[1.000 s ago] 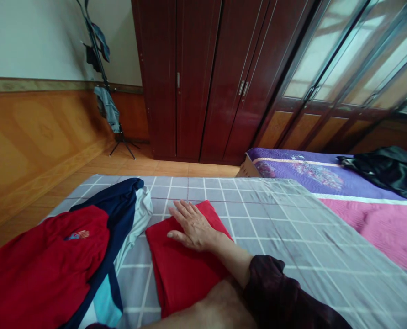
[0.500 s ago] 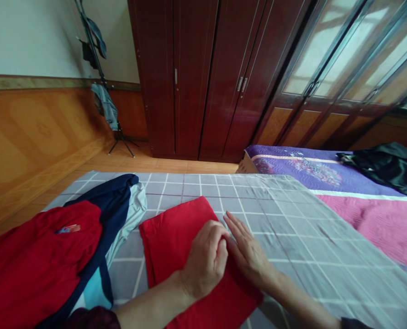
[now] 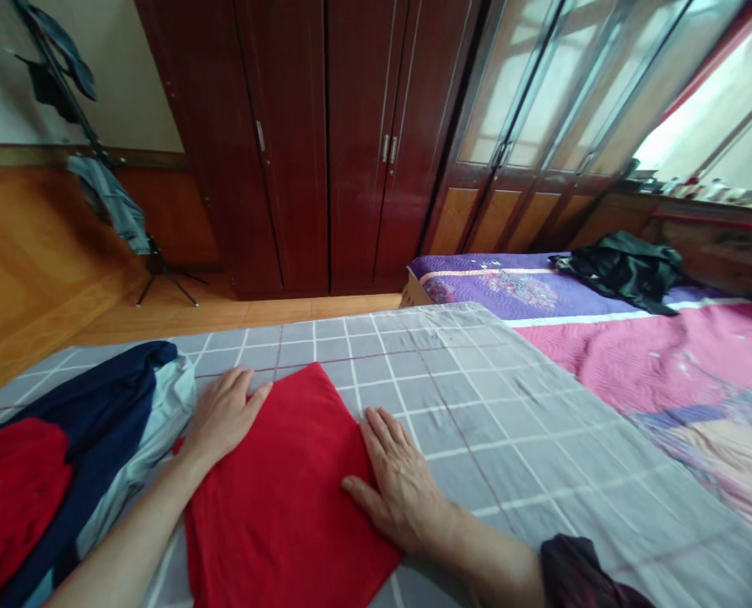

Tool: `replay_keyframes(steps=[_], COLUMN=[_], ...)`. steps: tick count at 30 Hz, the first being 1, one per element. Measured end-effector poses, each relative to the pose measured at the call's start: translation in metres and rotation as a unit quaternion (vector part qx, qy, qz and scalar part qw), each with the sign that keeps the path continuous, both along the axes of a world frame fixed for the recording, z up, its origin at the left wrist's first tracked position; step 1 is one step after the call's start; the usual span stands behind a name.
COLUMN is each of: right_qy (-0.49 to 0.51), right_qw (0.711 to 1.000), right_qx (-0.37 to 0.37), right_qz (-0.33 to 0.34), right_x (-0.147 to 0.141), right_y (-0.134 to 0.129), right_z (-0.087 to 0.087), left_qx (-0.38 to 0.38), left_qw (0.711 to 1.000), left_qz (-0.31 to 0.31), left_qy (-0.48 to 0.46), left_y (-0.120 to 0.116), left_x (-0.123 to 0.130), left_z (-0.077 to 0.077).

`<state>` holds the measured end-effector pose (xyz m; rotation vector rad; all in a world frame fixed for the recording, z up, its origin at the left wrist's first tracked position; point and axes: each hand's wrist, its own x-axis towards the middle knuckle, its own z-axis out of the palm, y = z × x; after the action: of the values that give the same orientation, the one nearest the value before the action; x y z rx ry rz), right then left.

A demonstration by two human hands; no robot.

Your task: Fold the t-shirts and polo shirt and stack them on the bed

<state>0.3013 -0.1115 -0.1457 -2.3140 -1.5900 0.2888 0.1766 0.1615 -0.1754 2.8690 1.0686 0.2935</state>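
A folded red cloth lies flat on the grey checked sheet. My left hand rests on its upper left edge, thumb spread from the fingers, holding nothing. On the cloth's right edge lies my right hand, palm down, with the thumb apart on the red fabric and the fingertips near the sheet. To the left is a loose pile of clothes: a red garment, a dark blue one and a pale blue one.
The grey checked sheet covers the bed before me. Beyond it on the right is a second bed with a purple and pink cover and a dark garment. A dark red wardrobe and a coat stand stand behind.
My hands, close together over the middle of the red cloth before, are now apart at its two sides. The view has turned to the right.
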Motion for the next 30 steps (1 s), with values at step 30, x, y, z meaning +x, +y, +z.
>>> replay_keyframes(steps=[30], right_qy=[0.561], right_qw=[0.774], right_qx=[0.102], right_qz=[-0.275], right_x=[0.004], right_y=[0.045], right_z=[0.080], left_qx=[-0.552], left_qw=[0.798], left_qz=[-0.120], left_qy=[-0.207], left_y=[-0.004], left_x=[-0.002], left_z=[0.009])
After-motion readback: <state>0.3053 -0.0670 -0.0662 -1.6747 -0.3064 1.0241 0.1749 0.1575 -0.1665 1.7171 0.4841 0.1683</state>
